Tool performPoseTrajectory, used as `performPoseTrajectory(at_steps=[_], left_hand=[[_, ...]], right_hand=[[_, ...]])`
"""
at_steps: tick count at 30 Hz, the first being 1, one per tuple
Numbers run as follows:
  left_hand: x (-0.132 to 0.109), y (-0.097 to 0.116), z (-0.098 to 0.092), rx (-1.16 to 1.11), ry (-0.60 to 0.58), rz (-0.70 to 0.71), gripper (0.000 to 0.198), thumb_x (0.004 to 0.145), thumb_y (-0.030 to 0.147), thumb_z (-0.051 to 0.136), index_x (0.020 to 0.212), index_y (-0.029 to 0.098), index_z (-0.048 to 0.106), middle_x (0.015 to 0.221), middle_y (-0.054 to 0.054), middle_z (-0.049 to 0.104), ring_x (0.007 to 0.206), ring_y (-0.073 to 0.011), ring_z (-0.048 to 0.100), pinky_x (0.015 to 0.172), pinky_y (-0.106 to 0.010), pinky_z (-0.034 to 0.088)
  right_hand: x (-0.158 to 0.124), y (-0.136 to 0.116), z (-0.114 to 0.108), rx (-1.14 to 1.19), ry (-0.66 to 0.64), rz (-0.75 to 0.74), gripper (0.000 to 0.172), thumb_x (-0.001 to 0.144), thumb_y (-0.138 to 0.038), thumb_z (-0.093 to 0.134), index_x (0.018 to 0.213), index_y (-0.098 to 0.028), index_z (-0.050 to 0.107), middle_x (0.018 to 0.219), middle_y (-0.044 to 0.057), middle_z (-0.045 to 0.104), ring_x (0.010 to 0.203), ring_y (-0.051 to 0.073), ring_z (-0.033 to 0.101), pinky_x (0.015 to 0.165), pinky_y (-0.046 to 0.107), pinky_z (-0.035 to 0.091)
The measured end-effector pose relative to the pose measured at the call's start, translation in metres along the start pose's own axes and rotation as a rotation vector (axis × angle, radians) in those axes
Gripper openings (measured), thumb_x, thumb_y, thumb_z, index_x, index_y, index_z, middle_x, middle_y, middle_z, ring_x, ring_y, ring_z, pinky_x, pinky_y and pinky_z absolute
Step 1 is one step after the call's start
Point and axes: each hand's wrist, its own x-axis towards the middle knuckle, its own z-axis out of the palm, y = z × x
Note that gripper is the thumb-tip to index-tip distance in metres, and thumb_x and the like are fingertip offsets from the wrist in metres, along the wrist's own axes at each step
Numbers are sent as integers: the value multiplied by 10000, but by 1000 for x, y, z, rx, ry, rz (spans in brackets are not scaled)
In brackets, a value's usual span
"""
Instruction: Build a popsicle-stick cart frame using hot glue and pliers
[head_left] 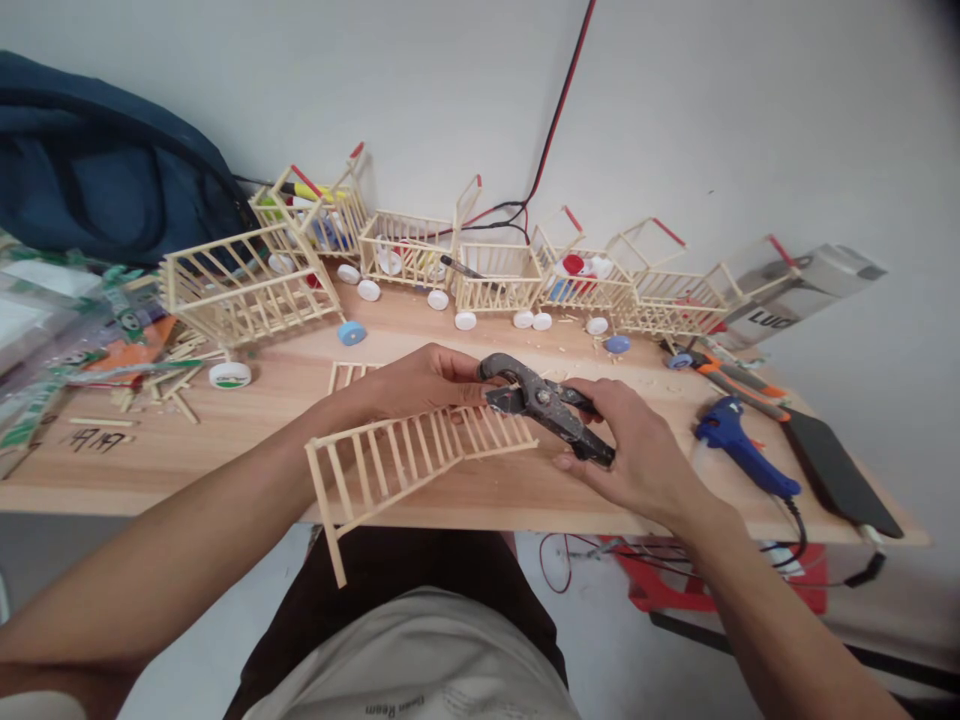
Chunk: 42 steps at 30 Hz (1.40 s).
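My left hand (420, 385) pinches the far end of a ladder-like panel of thin wooden sticks (397, 460), holding it over the front edge of the wooden table (247, 400). My right hand (637, 450) is wrapped round the handles of dark metal cutting pliers (540, 398). The pliers' jaws sit at the panel's upper right end, just beside my left fingers.
A row of stick-built carts (495, 270) with bottle-cap wheels lines the back by the wall. A larger stick frame (240, 285) stands at the left. A blue glue gun (739, 445), orange-handled pliers (731, 375) and a black phone (840, 470) lie at the right. Plastic bags and loose sticks lie at the left.
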Motion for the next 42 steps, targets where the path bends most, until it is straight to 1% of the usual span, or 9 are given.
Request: performPoseTrajectory(at_steps=[6,11,15,19,23,27,30,35,42], left_hand=[[1,-5,-3,61,-21,6,288,762,373,703,866,107,733,651,1,602,590,-88,471,582,-205,359],[1,-5,-5,87,-32,2,295,748,383,706,867,114,736,691,-15,645,621,-111,523,610,-219,392],[1,-5,-6,70,-34,0,316,700,374,747,882,116,739,683,-12,652,585,-95,503,587,-211,382],[2,-4,-4,11,-23,-7,293,668,351,777,843,120,737,654,-2,641,570,-84,491,561,-199,368],[2,-1,0,-56,-30,-45,247,673,313,781,824,124,728,587,32,594,528,-59,455,515,-176,320],[0,-1,0,-88,-51,-65,266,709,342,761,854,123,723,586,38,577,506,-47,430,503,-175,306],[1,-3,-2,-102,-55,-75,306,714,376,758,863,111,720,587,34,570,509,-50,431,500,-176,309],[3,-5,-2,-145,-34,-86,317,663,330,805,873,109,720,655,11,623,562,-62,483,530,-174,352],[2,-4,-2,-127,-32,-98,271,676,320,793,840,118,722,666,7,634,560,-63,495,545,-179,366]], right_hand=[[-1,0,-2,23,-45,4,635,771,-580,610,1269,-205,488,974,99,646,801,253,596,713,375,470],[-4,-1,-3,-16,-40,2,615,784,-593,587,1267,-219,513,1123,115,668,864,267,657,738,369,497],[-6,1,-2,-64,-12,-3,601,785,-603,587,1237,-211,536,1084,114,693,879,280,675,717,362,502],[-4,1,-1,-71,-36,15,622,781,-621,578,1244,-210,525,1028,110,688,864,288,655,707,376,484],[-2,0,-3,-22,-59,38,703,772,-630,579,1319,-204,456,1031,118,635,906,302,592,785,426,456],[-3,1,-4,3,-50,43,702,776,-637,573,1320,-210,449,1059,122,609,933,310,563,822,445,431],[-3,0,-5,4,-37,36,700,778,-644,566,1310,-204,456,1051,123,606,920,306,557,820,444,423],[-2,-2,-4,20,-41,26,697,774,-641,575,1299,-196,462,1013,113,605,888,290,557,796,429,429],[-1,-1,-2,38,-43,28,681,768,-620,602,1282,-193,473,1021,115,607,854,270,559,778,411,433]])
